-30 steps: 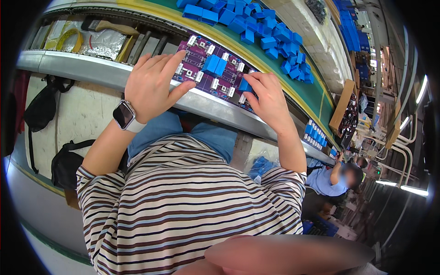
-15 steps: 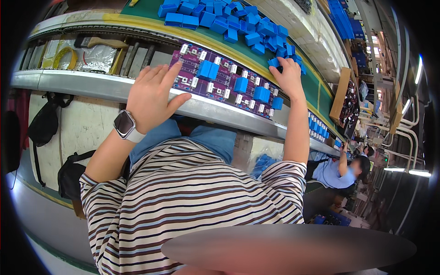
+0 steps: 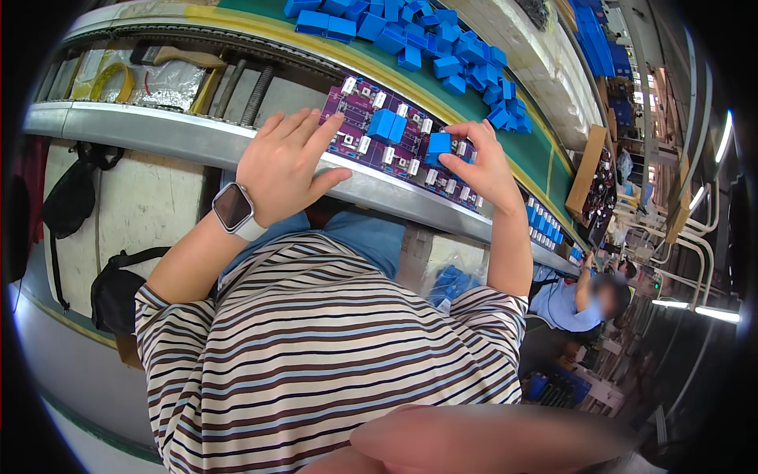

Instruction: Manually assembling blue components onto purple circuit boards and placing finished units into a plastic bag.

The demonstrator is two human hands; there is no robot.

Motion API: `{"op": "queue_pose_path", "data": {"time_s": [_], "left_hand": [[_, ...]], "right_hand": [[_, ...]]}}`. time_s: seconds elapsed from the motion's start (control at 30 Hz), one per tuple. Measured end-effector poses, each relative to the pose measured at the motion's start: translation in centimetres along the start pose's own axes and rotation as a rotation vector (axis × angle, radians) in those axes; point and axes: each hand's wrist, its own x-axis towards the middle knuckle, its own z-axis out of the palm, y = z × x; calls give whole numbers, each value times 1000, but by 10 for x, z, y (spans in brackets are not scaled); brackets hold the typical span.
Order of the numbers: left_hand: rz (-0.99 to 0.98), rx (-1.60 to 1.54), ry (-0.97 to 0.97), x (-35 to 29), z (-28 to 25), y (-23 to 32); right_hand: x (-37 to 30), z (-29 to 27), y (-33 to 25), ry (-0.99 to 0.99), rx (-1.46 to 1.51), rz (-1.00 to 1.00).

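Note:
A purple circuit board (image 3: 347, 107) lies on the metal rail line in front of me, carrying white parts and blue box-shaped components. My left hand (image 3: 288, 162), with a watch on its wrist, lies over the board's left end, fingers stretched out and holding nothing. Over the board's right half, my right hand (image 3: 483, 164) pinches a blue box-shaped component (image 3: 439, 143) between thumb and index finger. Its lower edge is close to the board; whether it touches is hidden. A pair of blue components (image 3: 387, 125) sits between my hands. My right hand covers part of the board's right end.
Beyond the board, a pile of loose blue components (image 3: 410, 35) lies on a green belt (image 3: 537, 150). A brush (image 3: 185, 57) and a yellow tape roll (image 3: 114, 83) lie to the left. Farther right are another populated board (image 3: 545, 223), a cardboard box (image 3: 586, 170) and a co-worker (image 3: 572, 304).
My right hand has come back from the blue pile to the board, now with a blue component in its fingers. The board and my left hand have shifted to the right.

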Motion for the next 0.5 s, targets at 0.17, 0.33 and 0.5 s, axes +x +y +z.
{"op": "queue_pose_path", "data": {"time_s": [0.17,0.33,0.5], "left_hand": [[2,1,-1,2,-1,0],[11,0,8,2,0,-1],[7,7,-1,1,1,0]], "right_hand": [[4,0,1,-31,-58,-13],[6,4,0,-31,-167,-38],[3,9,-7,-16,-292,-83]]}}
